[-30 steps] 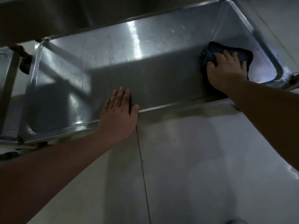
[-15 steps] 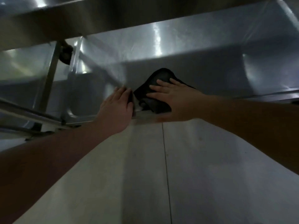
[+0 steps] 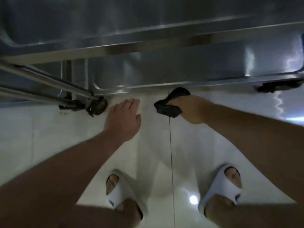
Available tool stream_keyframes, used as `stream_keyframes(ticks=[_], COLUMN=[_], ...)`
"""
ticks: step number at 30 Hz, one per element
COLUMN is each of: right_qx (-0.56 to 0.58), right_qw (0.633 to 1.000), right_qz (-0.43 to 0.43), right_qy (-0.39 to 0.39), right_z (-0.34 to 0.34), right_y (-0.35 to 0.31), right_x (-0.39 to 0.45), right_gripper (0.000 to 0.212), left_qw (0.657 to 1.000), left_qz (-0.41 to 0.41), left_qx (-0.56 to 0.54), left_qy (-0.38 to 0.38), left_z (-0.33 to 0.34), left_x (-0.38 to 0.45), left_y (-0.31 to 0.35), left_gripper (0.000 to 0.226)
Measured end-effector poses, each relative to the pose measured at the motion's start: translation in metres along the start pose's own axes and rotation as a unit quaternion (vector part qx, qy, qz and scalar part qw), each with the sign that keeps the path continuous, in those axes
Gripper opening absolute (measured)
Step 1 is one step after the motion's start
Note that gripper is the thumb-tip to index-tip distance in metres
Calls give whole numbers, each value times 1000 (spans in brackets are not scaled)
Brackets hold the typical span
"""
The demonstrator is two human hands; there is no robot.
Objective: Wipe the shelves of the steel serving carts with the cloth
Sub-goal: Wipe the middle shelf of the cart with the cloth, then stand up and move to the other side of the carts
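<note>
Cloth (image 3: 171, 104), dark and bunched up, sat in the right hand (image 3: 191, 109), which squeezed it over the white floor (image 3: 49, 137), near the cart's bottom shelf (image 3: 181, 69). The left hand (image 3: 124, 119) was just left of it, flat, fingers straight, holding nothing.

I am seeing a white tiled floor (image 3: 69, 129) w/ a thin dark grout line (image 3: 171, 153) running from the top towards the bottom, approx. in the middle. Two white slide sandals are standing on it: the left one (image 3: 118, 191) is sitting left of the line, the right one (image 3: 225, 186) right of it, toes showing in the front openings. A bright round light reflection (image 3: 193, 199) is shining on the tile just beside the right sandal. A zigzag glare streak (image 3: 278, 102) is showing at the right edge. The picture is blurring a bit.
</note>
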State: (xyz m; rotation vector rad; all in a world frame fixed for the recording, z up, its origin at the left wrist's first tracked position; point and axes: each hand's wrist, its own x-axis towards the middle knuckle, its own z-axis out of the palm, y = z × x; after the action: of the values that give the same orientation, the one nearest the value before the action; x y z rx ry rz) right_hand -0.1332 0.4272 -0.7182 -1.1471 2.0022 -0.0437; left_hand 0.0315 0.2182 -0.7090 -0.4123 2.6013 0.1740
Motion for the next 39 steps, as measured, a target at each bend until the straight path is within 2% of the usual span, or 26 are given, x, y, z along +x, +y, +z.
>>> stream_keyframes(ticks=[2, 5, 8, 11, 15, 18, 24, 28, 31, 39], right_qx=[16, 45, 63, 79, 111, 122, 86, 57, 15, -61], right_qw=[997, 987, 985, 981, 968, 963, 977, 986, 993, 994], right_qz=[28, 81, 100, 115, 139, 150, 155, 145, 116, -28], right_qy=[-73, -131, -129, -137, -178, -189, -116, -64, -34, 88], right_z=[8, 12, 1, -21, -91, -159, -298, -360, -401, -521], right_y=[-26, -61, -101, -141, -204, -253, -346, -389, -410, -454], right_x=[-28, -79, -124, -168, -216, -256, -329, -357, -371, -425], right_gripper=[46, 51, 46, 45, 46, 52, 53, 58, 60, 37], left_qw=[999, 996, 987, 984, 978, 987, 994, 991, 982, 949], left_qz=[-8, -27, -42, -46, -54, -51, -68, -96, -137, -241], left_qx=[-1, -3, -28, -38, -42, -37, -56, -96, -121, -125], left_qy=[-37, -89, -151, -167, -199, -151, -62, -7, 56, 161], left_z=[-11, -35, -69, -114, -192, -256, -377, -449, -503, -635], left_x=[-35, -89, -142, -191, -242, -280, -331, -358, -381, -460], left_y=[5, 19, 29, 38, 30, 14, -9, -22, -30, -29], left_gripper=[60, 55, 51, 48, 46, 45, 46, 47, 45, 43])
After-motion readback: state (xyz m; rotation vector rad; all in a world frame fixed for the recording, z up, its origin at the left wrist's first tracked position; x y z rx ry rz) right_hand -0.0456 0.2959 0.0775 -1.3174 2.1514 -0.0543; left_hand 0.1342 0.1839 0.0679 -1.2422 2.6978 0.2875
